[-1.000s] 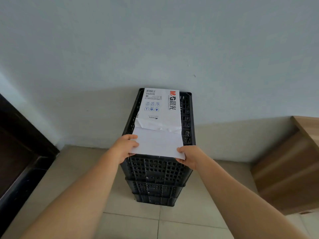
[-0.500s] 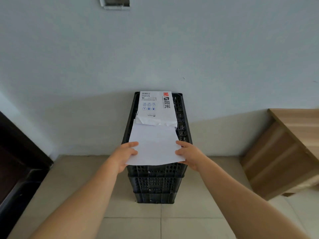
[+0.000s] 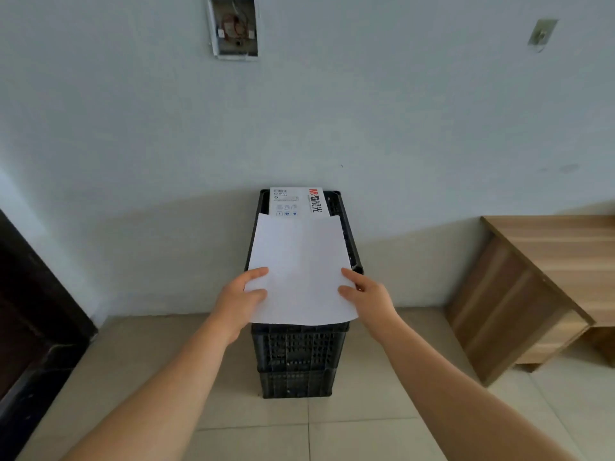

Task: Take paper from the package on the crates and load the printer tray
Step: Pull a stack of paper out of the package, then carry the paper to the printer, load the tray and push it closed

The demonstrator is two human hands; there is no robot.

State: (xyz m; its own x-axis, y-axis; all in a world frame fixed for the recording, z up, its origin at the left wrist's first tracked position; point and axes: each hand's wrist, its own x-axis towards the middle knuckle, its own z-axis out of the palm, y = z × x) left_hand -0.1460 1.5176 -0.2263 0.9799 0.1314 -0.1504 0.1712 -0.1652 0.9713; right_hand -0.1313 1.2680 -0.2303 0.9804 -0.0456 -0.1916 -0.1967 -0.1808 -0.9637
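Observation:
A white paper package (image 3: 298, 201) with red and black print lies on top of stacked black plastic crates (image 3: 298, 354) against the wall. I hold a stack of blank white paper (image 3: 299, 267) above the crates, covering most of the package. My left hand (image 3: 240, 302) grips the paper's left edge, thumb on top. My right hand (image 3: 367, 296) grips its right edge the same way. No printer is in view.
A light wooden cabinet (image 3: 539, 287) stands on the right against the wall. A dark door frame (image 3: 30, 314) runs along the left. An open electrical box (image 3: 234, 26) sits high on the wall. Beige floor tiles (image 3: 359, 424) surround the crates.
The paper has slid out of the package toward me and now is lifted clear in both hands. The view has pulled back and tilted up, showing more wall.

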